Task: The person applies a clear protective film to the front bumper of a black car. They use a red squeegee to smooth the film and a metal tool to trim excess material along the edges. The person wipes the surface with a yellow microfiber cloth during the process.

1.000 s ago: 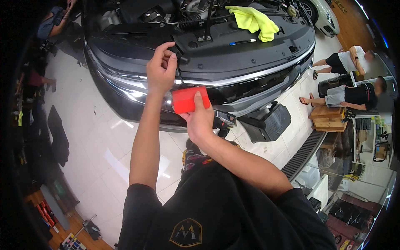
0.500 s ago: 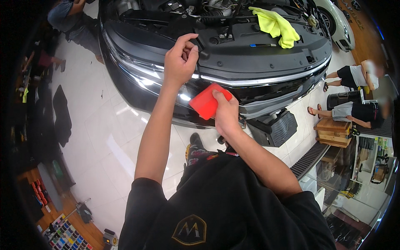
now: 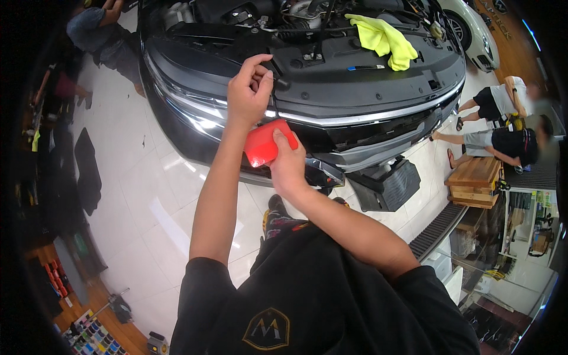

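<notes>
Over the front edge of a black car [image 3: 349, 100], my left hand [image 3: 248, 94] is raised with its index finger reaching out. Its thumb and other fingers are curled in; whatever they may hold cannot be made out. A flat red squeegee [image 3: 263, 145] is gripped in my right hand [image 3: 288, 163], thumb on top. It is at the bumper below the headlight [image 3: 189, 109], its left edge close beside my left forearm. Whether it presses on the bumper is not clear.
A yellow-green cloth [image 3: 387, 44] and a blue-tipped slim tool [image 3: 365, 68] lie on the black panel behind the grille. A dark ribbed part [image 3: 393, 186] stands under the bumper. Two people are at the right beside a wooden box [image 3: 473, 180]; another crouches at the far left.
My right hand has moved left along the bumper with the red squeegee, up to my left forearm. My left hand keeps nearly the same pose. The view has shifted slightly.
</notes>
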Motion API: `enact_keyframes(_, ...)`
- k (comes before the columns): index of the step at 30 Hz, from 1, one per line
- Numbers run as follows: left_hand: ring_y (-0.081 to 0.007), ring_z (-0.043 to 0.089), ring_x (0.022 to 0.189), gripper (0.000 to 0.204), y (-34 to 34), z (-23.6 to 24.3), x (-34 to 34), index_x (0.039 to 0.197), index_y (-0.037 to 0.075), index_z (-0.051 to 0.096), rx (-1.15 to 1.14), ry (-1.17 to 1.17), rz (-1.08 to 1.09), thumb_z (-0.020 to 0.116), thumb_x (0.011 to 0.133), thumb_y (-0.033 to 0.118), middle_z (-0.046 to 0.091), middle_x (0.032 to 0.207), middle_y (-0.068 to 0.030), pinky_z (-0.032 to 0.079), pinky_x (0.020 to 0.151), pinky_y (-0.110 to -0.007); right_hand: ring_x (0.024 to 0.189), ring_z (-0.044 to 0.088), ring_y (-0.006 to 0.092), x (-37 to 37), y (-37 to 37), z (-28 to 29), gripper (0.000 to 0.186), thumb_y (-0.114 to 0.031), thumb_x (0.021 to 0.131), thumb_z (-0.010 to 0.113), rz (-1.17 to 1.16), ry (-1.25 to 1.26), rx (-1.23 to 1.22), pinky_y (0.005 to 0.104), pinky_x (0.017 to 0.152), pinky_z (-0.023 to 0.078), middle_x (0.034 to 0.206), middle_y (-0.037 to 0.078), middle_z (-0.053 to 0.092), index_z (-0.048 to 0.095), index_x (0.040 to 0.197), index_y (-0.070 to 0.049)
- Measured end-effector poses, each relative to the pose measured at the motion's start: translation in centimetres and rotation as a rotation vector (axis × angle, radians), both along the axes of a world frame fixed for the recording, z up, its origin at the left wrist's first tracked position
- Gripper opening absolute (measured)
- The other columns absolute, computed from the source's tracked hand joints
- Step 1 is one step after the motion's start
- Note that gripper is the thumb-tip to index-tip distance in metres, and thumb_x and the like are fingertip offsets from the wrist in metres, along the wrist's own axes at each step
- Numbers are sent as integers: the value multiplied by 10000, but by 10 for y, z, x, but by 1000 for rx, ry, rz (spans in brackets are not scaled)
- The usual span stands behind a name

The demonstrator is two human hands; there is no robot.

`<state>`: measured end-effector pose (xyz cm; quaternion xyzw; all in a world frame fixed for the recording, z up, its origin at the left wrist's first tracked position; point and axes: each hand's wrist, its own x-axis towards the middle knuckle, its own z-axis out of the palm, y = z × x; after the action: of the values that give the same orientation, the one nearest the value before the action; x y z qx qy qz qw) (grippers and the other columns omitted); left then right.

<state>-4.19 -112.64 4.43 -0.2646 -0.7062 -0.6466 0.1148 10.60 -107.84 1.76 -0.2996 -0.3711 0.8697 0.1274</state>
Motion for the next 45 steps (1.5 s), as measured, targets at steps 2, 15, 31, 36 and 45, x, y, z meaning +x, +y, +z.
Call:
enact_keyframes(2, -40, 511, 650, 303, -1, -4, -5, 1245, 58, 676, 58, 20, -17, 668, 943, 44, 648, 805, 9, 419, 586, -218, 870, 708, 173, 10, 17, -3, 236, -269, 1048, 650, 126, 12, 10, 380, 717, 636, 1012, 65, 678, 621, 1136, -53)
enact_keyframes(15, -45, 534, 710, 290, -1, -3, -7, 1252, 52, 674, 65, -4, -42, 664, 962, 49, 652, 825, 9, 432, 631, -219, 778, 695, 173, 12, 30, 3, 214, -219, 1035, 639, -27, -87, 164, 357, 620, 612, 975, 84, 693, 646, 1087, -11)
enact_keyframes(31, -75, 598, 843, 297, -7, -2, -10, 1307, 7, 632, 44, -84, -50, 606, 1014, 46, 649, 895, -14, 466, 743, -230, 874, 717, 284, -35, 197, 96, 214, -199, 991, 689, 140, 76, 1441, 460, 769, 579, 985, 152, 710, 609, 1096, -29)
enact_keyframes(36, -73, 576, 819, 300, 6, 0, -8, 1315, 2, 629, 44, -122, -20, 594, 1023, 60, 645, 897, -15, 454, 737, -227, 1161, 665, 396, -98, 241, 100, 411, -398, 963, 681, 583, -207, 2194, 576, 965, 506, 1218, 218, 678, 646, 1228, -86)
enact_keyframes(45, -66, 573, 767, 321, 14, -4, -10, 1311, 17, 648, 3, -103, 125, 593, 997, 50, 637, 866, -9, 458, 681, -218, 1083, 698, 383, -154, 440, 95, 612, -410, 862, 828, 120, -363, 2278, 471, 941, 547, 1117, 226, 728, 648, 1298, -21)
